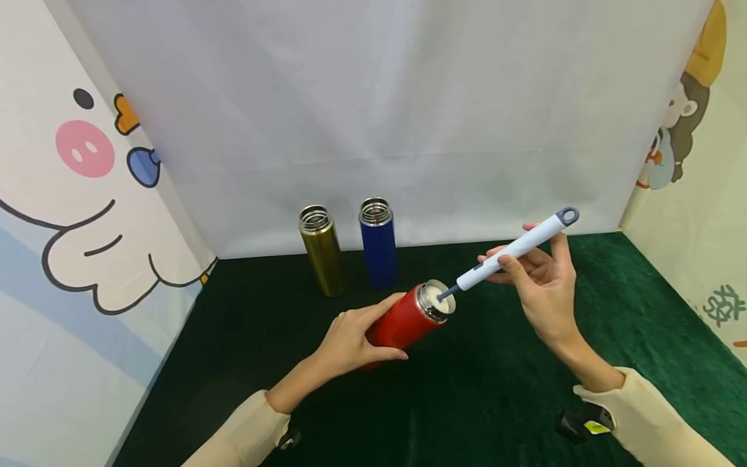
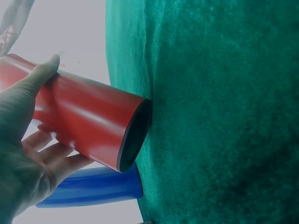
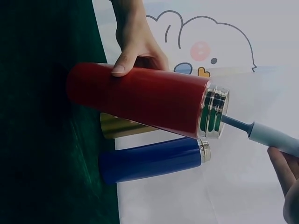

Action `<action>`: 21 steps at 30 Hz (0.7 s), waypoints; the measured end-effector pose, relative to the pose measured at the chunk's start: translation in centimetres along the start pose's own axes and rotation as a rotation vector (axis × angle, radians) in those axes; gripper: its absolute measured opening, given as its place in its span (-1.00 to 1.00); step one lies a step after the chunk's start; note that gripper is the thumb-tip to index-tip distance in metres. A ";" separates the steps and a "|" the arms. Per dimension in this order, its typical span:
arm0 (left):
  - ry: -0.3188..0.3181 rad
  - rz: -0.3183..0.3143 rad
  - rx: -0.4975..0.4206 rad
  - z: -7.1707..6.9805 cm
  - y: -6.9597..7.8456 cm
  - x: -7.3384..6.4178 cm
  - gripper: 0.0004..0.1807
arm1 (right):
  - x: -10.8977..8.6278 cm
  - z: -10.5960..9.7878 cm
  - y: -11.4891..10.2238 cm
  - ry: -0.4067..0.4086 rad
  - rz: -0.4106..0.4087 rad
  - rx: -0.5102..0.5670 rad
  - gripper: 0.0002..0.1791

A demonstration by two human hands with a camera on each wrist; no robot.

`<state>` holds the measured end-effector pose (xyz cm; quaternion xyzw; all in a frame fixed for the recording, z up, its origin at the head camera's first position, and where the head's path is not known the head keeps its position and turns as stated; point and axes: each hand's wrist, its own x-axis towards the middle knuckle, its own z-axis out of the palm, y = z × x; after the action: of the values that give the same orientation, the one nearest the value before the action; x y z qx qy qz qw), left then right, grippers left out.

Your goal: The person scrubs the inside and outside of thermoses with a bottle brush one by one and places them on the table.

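My left hand (image 1: pixel 352 340) grips a red vacuum flask (image 1: pixel 403 322) round its body, tilted with its mouth up toward the right. In the left wrist view the flask's dark base (image 2: pixel 135 136) shows close to the green cloth. Fingers and thumb of my right hand (image 1: pixel 543 285) pinch the pale blue handle of a bottle brush (image 1: pixel 513 251), which has a ring at its end. The brush's thin dark stem enters the flask's steel mouth, where a whitish brush head (image 1: pixel 436 299) shows inside the rim. The rest of the head is hidden in the flask.
Behind the red flask stand a gold flask (image 1: pixel 323 259) and a blue flask (image 1: pixel 378 250), both upright and lidless. Dark green cloth (image 1: pixel 467 402) covers the table. A white curtain (image 1: pixel 408 117) hangs at the back, with printed cartoon sheets at both sides.
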<state>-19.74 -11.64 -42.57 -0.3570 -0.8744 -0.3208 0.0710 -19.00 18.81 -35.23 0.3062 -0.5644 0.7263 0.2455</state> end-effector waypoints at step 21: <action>-0.053 -0.051 -0.047 -0.5 0.0 -0.4 0.01 | -0.7 1.6 1.4 -0.164 -0.004 0.032 -0.32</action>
<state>-19.52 -12.16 -42.37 -0.3448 -0.8769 -0.3335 0.0310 -19.24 16.94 -36.43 0.3700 -0.5701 0.7072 0.1949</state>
